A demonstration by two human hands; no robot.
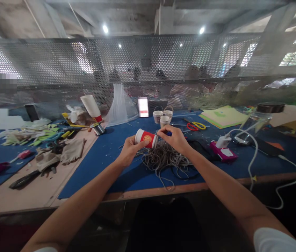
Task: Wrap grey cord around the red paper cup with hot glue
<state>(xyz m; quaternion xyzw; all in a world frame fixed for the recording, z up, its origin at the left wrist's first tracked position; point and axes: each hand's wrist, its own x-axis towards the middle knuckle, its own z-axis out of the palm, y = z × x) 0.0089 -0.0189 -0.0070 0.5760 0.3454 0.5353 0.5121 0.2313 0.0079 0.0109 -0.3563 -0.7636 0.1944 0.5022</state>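
Aloft, cup (pixel 150 139), cord (pixel 166 157) at mat (pixel 95 157) edge, room leftward.

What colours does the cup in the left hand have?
The cup is white with a red band and a yellowish emblem; best seen in the head view.

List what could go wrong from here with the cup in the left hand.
The left hand might dent the paper cup by squeezing harder. Strands of the loose cord heap could snag the right hand, close above it. The white cable might be caught by the right forearm if that swings outward.
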